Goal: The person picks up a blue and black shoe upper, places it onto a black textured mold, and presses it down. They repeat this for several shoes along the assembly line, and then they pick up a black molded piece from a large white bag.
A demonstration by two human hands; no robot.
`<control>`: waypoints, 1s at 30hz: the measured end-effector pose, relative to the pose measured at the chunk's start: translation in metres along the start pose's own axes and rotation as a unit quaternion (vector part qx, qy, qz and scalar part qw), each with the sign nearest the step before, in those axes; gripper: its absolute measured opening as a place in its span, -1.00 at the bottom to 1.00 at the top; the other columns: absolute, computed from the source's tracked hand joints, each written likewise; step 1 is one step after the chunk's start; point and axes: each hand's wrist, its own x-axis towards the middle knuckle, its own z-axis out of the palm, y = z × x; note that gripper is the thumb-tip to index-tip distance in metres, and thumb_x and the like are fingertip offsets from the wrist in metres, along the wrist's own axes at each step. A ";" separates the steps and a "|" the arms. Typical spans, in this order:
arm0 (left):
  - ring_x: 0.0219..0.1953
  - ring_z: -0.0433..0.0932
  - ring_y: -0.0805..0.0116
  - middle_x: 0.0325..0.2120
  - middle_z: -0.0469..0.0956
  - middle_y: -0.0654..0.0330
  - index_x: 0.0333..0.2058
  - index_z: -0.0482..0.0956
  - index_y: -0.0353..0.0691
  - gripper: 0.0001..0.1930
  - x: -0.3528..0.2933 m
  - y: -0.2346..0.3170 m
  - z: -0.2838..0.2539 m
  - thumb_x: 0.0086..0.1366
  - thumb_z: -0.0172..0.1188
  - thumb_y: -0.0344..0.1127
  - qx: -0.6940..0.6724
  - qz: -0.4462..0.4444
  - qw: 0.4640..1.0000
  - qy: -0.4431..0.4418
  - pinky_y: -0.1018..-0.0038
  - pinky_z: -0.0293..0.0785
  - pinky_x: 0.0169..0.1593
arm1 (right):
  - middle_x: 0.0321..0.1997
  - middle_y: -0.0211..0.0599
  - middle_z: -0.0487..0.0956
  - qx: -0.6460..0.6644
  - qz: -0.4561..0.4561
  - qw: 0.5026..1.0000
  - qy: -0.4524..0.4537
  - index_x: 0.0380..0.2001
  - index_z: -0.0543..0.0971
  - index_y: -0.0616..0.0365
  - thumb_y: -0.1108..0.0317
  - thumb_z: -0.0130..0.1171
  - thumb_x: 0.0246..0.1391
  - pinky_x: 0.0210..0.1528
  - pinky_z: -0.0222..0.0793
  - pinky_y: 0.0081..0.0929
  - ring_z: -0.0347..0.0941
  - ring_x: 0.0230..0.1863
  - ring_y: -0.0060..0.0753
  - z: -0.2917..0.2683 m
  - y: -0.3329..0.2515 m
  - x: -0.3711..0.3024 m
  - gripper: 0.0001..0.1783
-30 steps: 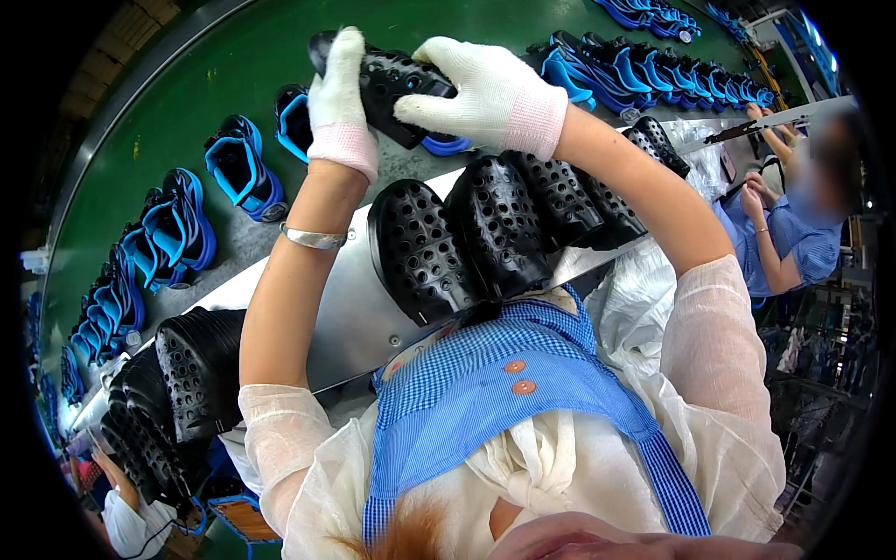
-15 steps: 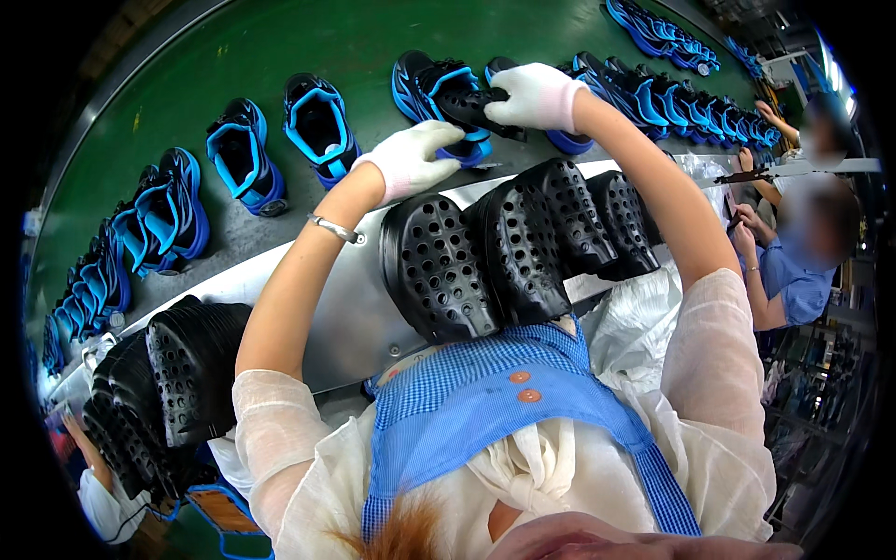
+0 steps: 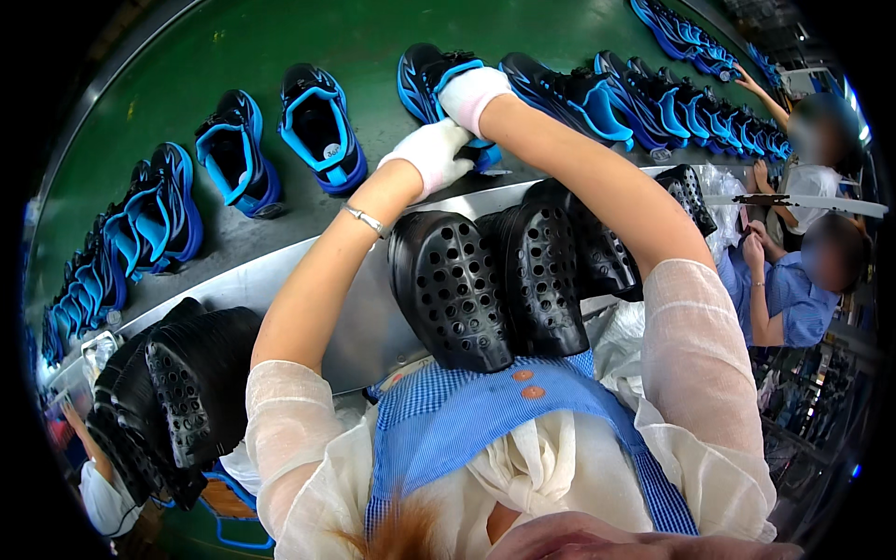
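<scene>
We saw the black running sneaker with bright-blue trim (image 3: 427,78) on the green worktop (image 3: 373,28), its toe pointing away and its heel toward the wearer, a placement that we judged kept its opening within easy reach. The right hand in a white knitted glove (image 3: 473,95) lay over the opening, bent down at the wrist, perhaps to press on something there; its fingers were hidden, so we could not tell whether they gripped or only rested. The left hand in a matching white glove (image 3: 431,157) was beside the heel, thumb a little apart from the fingers, seemingly to steady the shoe, though we could not tell whether it was pinching it. Between the forearms, we found glossy black plastic inserts pierced with round holes (image 3: 455,291) nested in rows on the silver metal ledge (image 3: 359,327), close against the body, probably to be handy. To the left, two blue-lined black sneakers (image 3: 322,131) stood apart from one another, heels likewise nearest the wearer, which we took as leaving room around each.
</scene>
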 end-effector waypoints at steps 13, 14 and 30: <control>-0.61 0.52 0.23 -0.66 0.53 0.05 -0.48 0.59 -0.33 -0.58 0.028 0.010 -0.007 0.09 0.11 0.01 -0.099 -0.202 0.963 -0.151 0.39 0.46 -0.39 | -0.27 -0.24 0.64 -0.129 -0.112 0.983 -0.063 -0.28 0.65 0.10 0.39 0.20 -0.16 -0.22 0.51 -0.31 0.59 -0.22 -0.18 -0.028 0.004 -0.016 -0.73; -0.63 0.53 0.28 -0.66 0.53 0.06 -0.45 0.59 -0.33 -0.56 0.029 0.010 -0.009 0.10 0.12 0.04 -0.106 -0.204 0.960 -0.158 0.42 0.47 -0.40 | -0.28 -0.25 0.64 -0.136 -0.114 0.981 -0.075 -0.28 0.65 0.09 0.38 0.21 -0.17 -0.23 0.51 -0.31 0.59 -0.23 -0.20 -0.028 0.004 -0.013 -0.72; -0.61 0.56 0.31 -0.66 0.55 0.09 -0.56 0.53 -0.30 -0.57 0.011 0.007 -0.033 0.10 0.15 0.04 -0.076 -0.176 0.976 -0.101 0.43 0.48 -0.44 | -0.37 -0.17 0.58 0.057 -0.100 0.990 0.085 -0.37 0.57 0.08 0.11 -0.04 0.11 -0.24 0.45 -0.26 0.52 -0.30 -0.07 -0.041 0.040 -0.081 -0.69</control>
